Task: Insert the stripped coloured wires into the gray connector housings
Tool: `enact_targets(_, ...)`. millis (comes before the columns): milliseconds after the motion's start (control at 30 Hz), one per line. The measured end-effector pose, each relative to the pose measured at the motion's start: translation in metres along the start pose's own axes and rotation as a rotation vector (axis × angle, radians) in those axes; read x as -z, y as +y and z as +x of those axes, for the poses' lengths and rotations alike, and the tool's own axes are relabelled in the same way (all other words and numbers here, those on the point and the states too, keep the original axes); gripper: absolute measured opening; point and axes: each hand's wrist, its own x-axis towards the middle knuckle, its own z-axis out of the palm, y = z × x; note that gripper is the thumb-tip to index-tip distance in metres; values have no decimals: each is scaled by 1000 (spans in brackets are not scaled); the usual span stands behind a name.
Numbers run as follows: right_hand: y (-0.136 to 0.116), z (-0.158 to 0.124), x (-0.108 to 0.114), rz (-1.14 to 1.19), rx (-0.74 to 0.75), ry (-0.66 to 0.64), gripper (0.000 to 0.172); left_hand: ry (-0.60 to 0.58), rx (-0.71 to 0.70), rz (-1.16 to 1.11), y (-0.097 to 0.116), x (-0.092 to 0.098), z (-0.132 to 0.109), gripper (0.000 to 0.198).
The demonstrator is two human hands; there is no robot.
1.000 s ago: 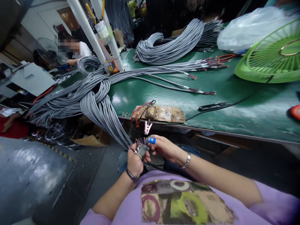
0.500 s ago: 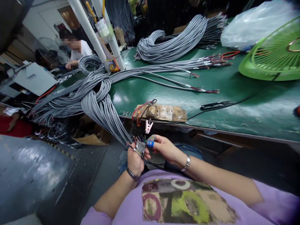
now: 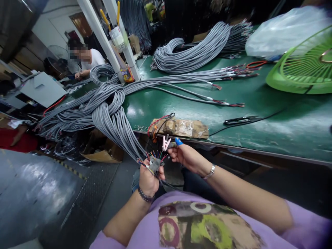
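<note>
My left hand (image 3: pixel 149 180) is closed around the stripped end of a grey cable, below the table edge. Thin coloured wires (image 3: pixel 155 154) fan out above its grey-wrapped fingertips (image 3: pixel 155 165). Grey cables (image 3: pixel 116 126) hang from the table down to this hand. My right hand (image 3: pixel 188 157) is up and to the right, its blue-covered thumb apart from its grey-wrapped forefinger. That forefinger is close to a pink clothespin (image 3: pixel 166 143) at the table edge; whether they touch I cannot tell. Nothing shows between the thumb and forefinger.
A wooden block (image 3: pixel 181 128) with red and black leads sits at the edge of the green table (image 3: pixel 145 103). Black snips (image 3: pixel 240 120), a green fan (image 3: pixel 298 74) and a coiled cable bundle (image 3: pixel 192 48) lie beyond. Another person (image 3: pixel 90 60) sits at the far left.
My right hand has moved up and away from the wires toward the clothespin, its thumb lifting. The left hand keeps its hold on the cable. The view has shifted slightly.
</note>
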Motion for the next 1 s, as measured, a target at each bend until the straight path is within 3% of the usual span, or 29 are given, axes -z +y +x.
enact_targets(133,-7,14,-6,-32,10,-107,40,-68,22,-18,4,-9,2,34)
enact_targets(267,-1,20,-12,-262,328,49,51,-109,64,-7,5,-12,6,34)
enact_targets(333,4,21,-13,-307,395,96,54,-109,74,2,4,-12,8,35)
enact_targets(533,7,24,-19,89,98,-73,50,-86,88,4,-1,-11,11,32)
enact_targets(733,4,26,-24,219,76,-18,42,-59,107,31,-6,-11,11,34)
enact_targets(1000,-1,16,-22,220,12,-76,47,-64,66,30,-3,-11,3,31)
